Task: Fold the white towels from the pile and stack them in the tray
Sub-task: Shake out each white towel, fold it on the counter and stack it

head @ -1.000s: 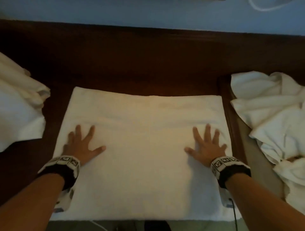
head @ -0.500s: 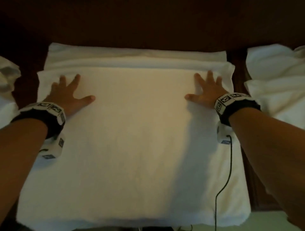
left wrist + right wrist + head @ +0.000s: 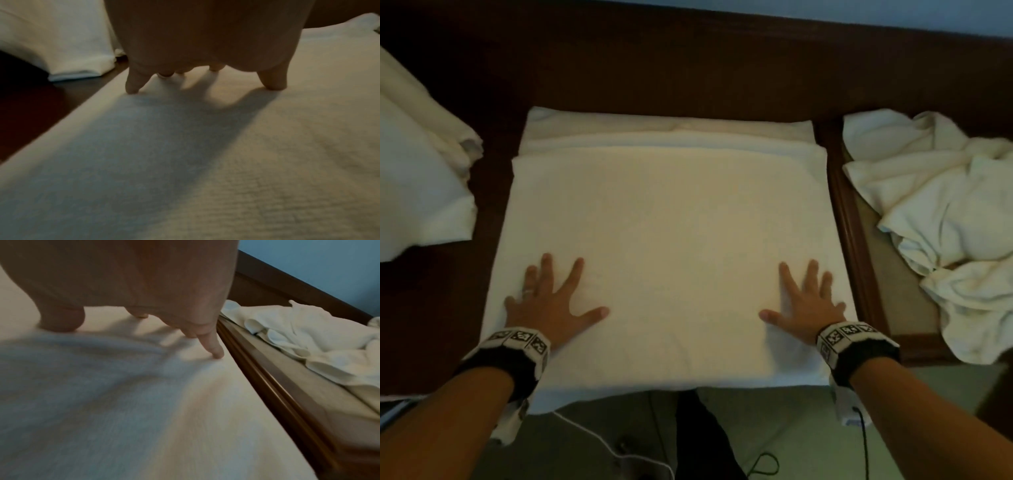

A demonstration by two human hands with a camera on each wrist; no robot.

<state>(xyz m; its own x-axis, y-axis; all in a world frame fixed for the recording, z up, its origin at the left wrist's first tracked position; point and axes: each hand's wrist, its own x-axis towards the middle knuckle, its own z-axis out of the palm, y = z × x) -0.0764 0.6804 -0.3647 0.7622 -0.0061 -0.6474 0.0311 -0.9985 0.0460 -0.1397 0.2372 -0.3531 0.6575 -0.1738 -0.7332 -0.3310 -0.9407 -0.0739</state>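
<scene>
Towel [image 3: 671, 240] lies flat under both spread palms, left hand [image 3: 548, 305] and right hand [image 3: 806, 305]; only the head view shows the crumpled pile [image 3: 941, 219].

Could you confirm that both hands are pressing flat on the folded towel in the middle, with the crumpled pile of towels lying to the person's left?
Not quite: the crumpled pile lies to the person's right, as the head view shows; on the left are folded towels. The rest holds: the left hand and right hand press flat on the folded towel in the middle.
</scene>
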